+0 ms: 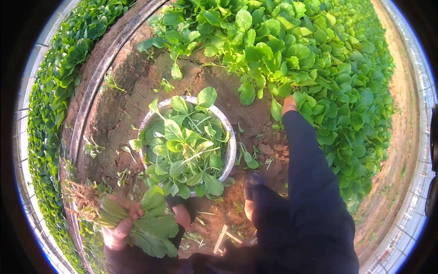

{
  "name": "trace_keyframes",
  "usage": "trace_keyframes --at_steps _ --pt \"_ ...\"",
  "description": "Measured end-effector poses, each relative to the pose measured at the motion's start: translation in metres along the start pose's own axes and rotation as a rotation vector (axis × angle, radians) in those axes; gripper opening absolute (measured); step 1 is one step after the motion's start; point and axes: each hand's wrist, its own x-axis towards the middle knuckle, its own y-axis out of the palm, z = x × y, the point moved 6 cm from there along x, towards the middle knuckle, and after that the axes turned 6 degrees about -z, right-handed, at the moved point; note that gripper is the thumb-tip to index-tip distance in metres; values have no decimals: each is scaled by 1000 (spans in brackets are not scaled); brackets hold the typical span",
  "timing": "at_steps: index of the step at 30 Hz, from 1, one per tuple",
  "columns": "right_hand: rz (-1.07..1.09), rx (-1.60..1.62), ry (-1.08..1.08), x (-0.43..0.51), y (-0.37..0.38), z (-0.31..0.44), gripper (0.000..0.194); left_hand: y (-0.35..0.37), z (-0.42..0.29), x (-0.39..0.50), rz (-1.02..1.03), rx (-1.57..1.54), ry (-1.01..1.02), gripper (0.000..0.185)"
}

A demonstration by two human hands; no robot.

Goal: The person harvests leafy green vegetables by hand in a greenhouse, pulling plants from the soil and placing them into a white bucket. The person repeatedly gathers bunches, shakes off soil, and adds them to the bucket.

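Note:
A bunch of leafy greens [150,221] with soil-stained roots is gripped in my left hand [121,219], at the lower left. The roots [82,200] point left and the broad leaves spread to the right. My right arm reaches forward to the edge of a dense bed of leafy greens [294,51]. Only the back of my right hand [289,104] near the wrist shows; its fingers are hidden among the leaves. Between my hands stands a round, whitish tub [232,147] heaped with loose greens [181,144], some hanging over its rim.
My sandalled foot [254,179] is on the soil, right of the tub. Wooden slats [226,236] show between my legs. Stray leaves [249,159] lie on the bare soil [123,106]. Along the left runs a pale hose or strip [99,77], with another planted bed [51,126] beyond it.

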Motion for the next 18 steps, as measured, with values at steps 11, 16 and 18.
trace_keyframes --at_steps 11,16,18 --pt "-168 1589 -257 -143 -137 -66 55 47 -43 -26 -31 -57 58 35" --pt "-116 2160 -535 -223 -226 -97 30 74 -48 -47 -35 -106 161 25" --pt "-136 2204 -657 -254 -259 -112 25 83 -37 -55 -51 -225 167 26"
